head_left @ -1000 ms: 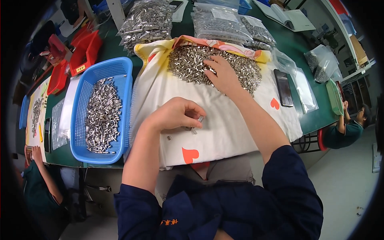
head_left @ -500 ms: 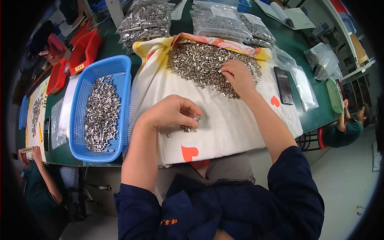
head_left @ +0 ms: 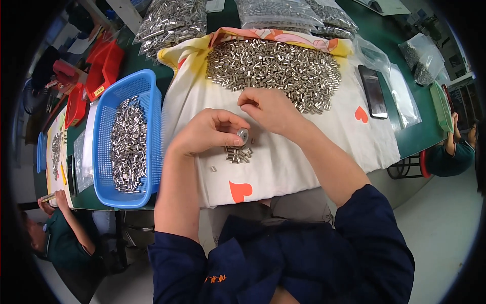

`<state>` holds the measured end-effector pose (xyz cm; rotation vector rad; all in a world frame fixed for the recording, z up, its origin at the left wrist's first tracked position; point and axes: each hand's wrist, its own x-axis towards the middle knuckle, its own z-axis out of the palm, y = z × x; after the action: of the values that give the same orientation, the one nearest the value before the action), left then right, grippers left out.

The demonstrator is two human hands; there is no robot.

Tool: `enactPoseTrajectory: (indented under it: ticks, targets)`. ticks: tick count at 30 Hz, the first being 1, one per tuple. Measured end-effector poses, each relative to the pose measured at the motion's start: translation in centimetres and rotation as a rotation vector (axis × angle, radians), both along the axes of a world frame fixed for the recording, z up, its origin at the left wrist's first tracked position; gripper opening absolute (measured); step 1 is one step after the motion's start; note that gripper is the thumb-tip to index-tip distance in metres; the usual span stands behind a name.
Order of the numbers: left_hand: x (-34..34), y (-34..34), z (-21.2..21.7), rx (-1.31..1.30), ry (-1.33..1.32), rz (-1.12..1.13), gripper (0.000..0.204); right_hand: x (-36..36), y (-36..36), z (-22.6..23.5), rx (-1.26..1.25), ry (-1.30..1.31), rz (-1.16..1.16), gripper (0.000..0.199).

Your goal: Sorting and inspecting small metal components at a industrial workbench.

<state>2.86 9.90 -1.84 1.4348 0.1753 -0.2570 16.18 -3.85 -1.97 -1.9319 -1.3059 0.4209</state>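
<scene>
My left hand (head_left: 206, 133) pinches a round, thick metal ring (head_left: 243, 135) with a small hole in its face, held just above the cloth. Beneath it lies a small heap of short metal cylinders (head_left: 239, 155), and a lone metal cylinder (head_left: 213, 168) sits apart to its left. Close to the ring, on the right, is my right hand (head_left: 273, 110), its fingertips curled together; whatever they hold, if anything, is hidden. Beyond both hands spreads a large pile of short metal cylinders (head_left: 276, 68) on a white cloth (head_left: 304, 162) with red hearts.
A blue plastic basket (head_left: 102, 147) of metal cylinders stands at the left. Bags of metal parts (head_left: 281, 15) line the back. On the right lie a phone (head_left: 373, 91) and clear plastic bags (head_left: 403, 99). Red bins (head_left: 104, 68) stand far left; co-workers sit at both sides.
My right hand has come from the large pile toward my left hand. The ring in my left hand now shows its holed face, and more of the small heap is visible.
</scene>
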Motion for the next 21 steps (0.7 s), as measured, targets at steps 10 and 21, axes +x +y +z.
enactPoseTrajectory:
  ticks: [10, 21]
  targets:
    - [0.5, 0.3, -1.1, -0.133, -0.039, 0.247, 0.033, 1.3, -0.9, 0.5, 0.133, 0.179, -0.092, 0.014]
    - [1.0, 0.3, -1.4, -0.166, -0.100, 0.365, 0.031, -0.2, -1.1, 1.3, 0.100, 0.306, -0.001, 0.010]
